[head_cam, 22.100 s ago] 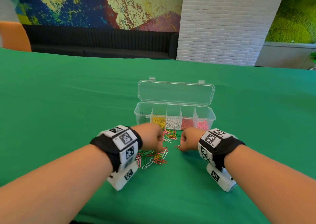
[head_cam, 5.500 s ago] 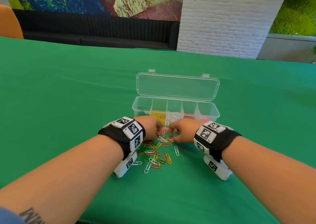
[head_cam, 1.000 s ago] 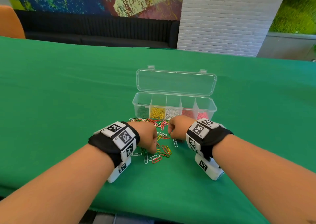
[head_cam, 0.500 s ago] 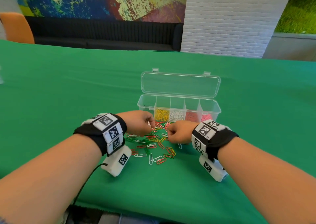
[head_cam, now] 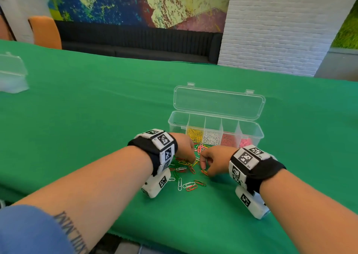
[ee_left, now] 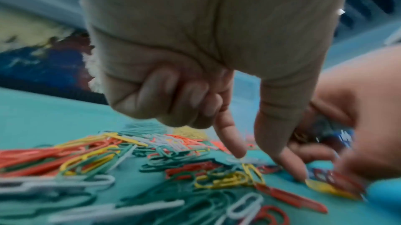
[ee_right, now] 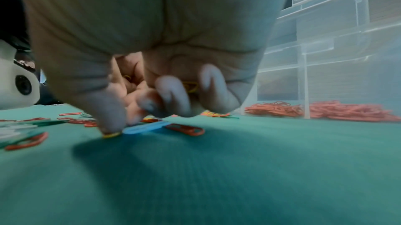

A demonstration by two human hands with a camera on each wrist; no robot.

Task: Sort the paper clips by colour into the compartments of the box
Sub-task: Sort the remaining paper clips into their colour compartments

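Green bench [head_cam: 96, 118]: the box [head_cam: 249, 135] stands open toward its far edge, loose clips [head_cam: 186, 168] heaped before it within reach. My left grip [ee_left: 238, 125] is narrow, forefinger pinning one; my right [ee_right: 173, 95] holds gathered yellow clips, saving trips.

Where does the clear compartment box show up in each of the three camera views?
Head: clear box, right of centre, lid open, beyond both hands.
Left wrist: not clearly visible; too blurred to tell.
Right wrist: upper right, red clips inside.
Shared landmark: loose paper clips on green cloth.
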